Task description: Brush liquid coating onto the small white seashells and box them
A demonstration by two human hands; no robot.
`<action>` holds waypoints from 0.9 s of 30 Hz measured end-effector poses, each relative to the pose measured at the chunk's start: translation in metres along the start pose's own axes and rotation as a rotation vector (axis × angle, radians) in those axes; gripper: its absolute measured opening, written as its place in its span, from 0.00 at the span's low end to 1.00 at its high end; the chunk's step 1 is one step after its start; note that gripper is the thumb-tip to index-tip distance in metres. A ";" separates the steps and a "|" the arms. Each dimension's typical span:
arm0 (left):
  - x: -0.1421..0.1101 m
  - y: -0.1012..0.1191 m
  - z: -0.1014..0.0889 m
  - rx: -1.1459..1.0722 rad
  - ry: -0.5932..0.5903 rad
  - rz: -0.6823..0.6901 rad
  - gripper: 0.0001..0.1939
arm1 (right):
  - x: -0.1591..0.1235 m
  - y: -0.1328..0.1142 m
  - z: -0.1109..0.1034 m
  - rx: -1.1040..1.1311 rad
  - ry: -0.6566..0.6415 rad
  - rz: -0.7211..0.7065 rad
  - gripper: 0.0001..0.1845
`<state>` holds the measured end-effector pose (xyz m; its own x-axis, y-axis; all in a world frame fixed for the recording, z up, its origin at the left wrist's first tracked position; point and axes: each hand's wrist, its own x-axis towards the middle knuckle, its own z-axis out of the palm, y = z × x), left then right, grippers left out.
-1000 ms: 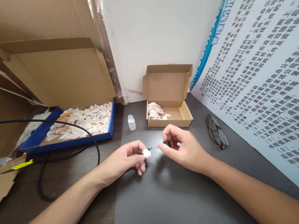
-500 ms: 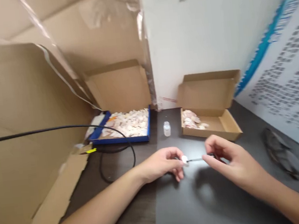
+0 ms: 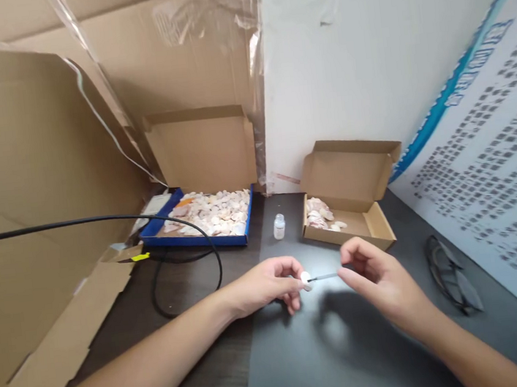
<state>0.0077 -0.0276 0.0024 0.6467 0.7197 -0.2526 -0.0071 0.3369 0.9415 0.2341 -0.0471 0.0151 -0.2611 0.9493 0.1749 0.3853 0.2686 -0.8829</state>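
My left hand (image 3: 270, 284) pinches a small white shell (image 3: 305, 278) between thumb and fingertips, above the dark tabletop. In my right hand (image 3: 375, 273) is a thin, dark-tipped brush (image 3: 325, 277), held level. The brush's tip touches or lies very close to the shell's face; its handle end is hidden by my fingers. Just beyond the hands stands a small clear glass bottle (image 3: 279, 228) with no cap on it. Behind it to the right, an open cardboard box (image 3: 376, 233) holds several shells (image 3: 318, 212).
A blue-edged box (image 3: 208, 242) heaped with pale shells stands at back left, its lid up. A black cable (image 3: 182, 220) loops across the left side. Dark-framed glasses (image 3: 454, 274) lie at right. Cardboard (image 3: 44, 179) and white (image 3: 320, 76) walls and a printed sheet (image 3: 495, 162) enclose the table.
The view has shifted, so the hands, bottle and right-hand box appear farther left, and the picture is sharper. Both hands keep their hold, with the brush tip still at the shell.
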 end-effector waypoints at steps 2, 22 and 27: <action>0.000 0.000 0.000 0.004 -0.008 0.013 0.17 | 0.001 -0.003 -0.002 -0.036 0.069 0.039 0.10; 0.013 0.011 -0.005 -0.068 -0.122 -0.075 0.12 | 0.002 -0.003 0.000 0.116 0.056 0.002 0.11; 0.011 0.006 -0.011 -0.084 -0.151 -0.049 0.10 | 0.001 0.000 0.000 0.163 0.087 -0.004 0.10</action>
<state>0.0063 -0.0110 0.0026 0.7550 0.6040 -0.2553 -0.0322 0.4230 0.9056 0.2342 -0.0458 0.0152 -0.1823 0.9607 0.2095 0.2341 0.2494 -0.9397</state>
